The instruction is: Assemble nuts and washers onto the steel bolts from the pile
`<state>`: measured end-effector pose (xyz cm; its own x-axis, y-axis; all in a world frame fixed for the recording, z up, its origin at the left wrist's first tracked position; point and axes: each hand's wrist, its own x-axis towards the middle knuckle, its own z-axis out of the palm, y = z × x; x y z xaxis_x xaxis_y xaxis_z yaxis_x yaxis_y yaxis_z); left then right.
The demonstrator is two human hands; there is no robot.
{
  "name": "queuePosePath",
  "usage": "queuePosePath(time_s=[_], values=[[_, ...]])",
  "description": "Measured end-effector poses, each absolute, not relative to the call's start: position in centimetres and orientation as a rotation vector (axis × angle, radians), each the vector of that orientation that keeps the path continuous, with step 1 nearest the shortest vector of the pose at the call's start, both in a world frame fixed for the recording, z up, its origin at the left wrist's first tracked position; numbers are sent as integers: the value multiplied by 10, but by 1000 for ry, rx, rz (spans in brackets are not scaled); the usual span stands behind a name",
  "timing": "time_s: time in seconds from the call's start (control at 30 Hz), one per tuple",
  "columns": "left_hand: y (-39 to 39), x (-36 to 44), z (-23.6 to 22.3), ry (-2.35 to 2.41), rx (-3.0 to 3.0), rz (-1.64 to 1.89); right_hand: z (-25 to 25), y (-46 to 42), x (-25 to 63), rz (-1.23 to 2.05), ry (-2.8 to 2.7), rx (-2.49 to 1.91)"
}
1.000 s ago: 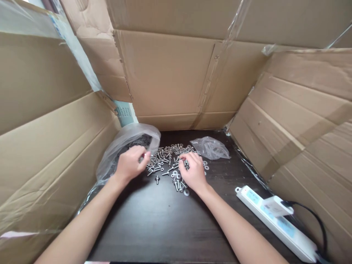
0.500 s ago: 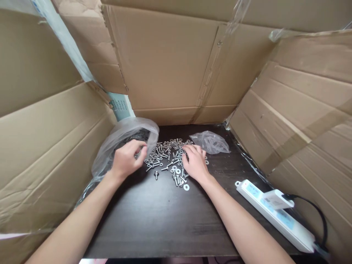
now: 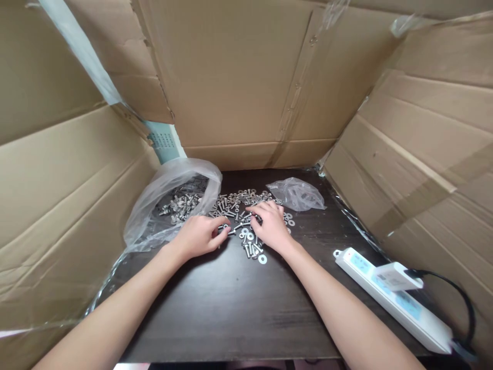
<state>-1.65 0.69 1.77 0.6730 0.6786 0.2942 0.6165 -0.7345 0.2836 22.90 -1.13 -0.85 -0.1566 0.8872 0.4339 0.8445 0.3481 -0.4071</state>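
Among bolts (image 3: 248, 250), both hands (image 3: 200, 237) (image 3: 270, 226) (loosely curled).

The place looks like a makeshift work nook: taped cardboard panels (image 3: 231, 77) wall in a dark tabletop (image 3: 231, 313) bearing loose bolts (image 3: 247, 251), washers (image 3: 259, 259) and a white power strip (image 3: 404, 304).

L hand (image 3: 202, 236) moved frm clear bag (image 3: 135, 218) to loose bolts (image 3: 230, 213); bagged metal pcs (image 3: 187, 205) now visible.

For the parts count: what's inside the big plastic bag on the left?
Inside the plastic bag: a heap of metal fasteners, many screw-shaped, visible through the open mouth. Anything beneath the top layer is covered; the bag's cloudy film veils its left side.
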Motion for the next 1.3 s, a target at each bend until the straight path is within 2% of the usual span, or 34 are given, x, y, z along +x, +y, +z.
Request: queuePosePath(time_s=[0.3,0.5,1.0,1.2,1.3], values=[[3,-9,10,850,2595,815,-6,-15,225,124,-2001,-1501],[2,-4,8,874,2676,866,-6,-15,224,127,-2000,-1502],[2,6,2,869,2732,795,-14,-17,223,118,-2008,-1283],[3,5,3,864,2696,792,-2,-24,223,-27,-2093,-1588],[3,3,6,803,2678,758,5,-27,226,62,-2140,-1649]])
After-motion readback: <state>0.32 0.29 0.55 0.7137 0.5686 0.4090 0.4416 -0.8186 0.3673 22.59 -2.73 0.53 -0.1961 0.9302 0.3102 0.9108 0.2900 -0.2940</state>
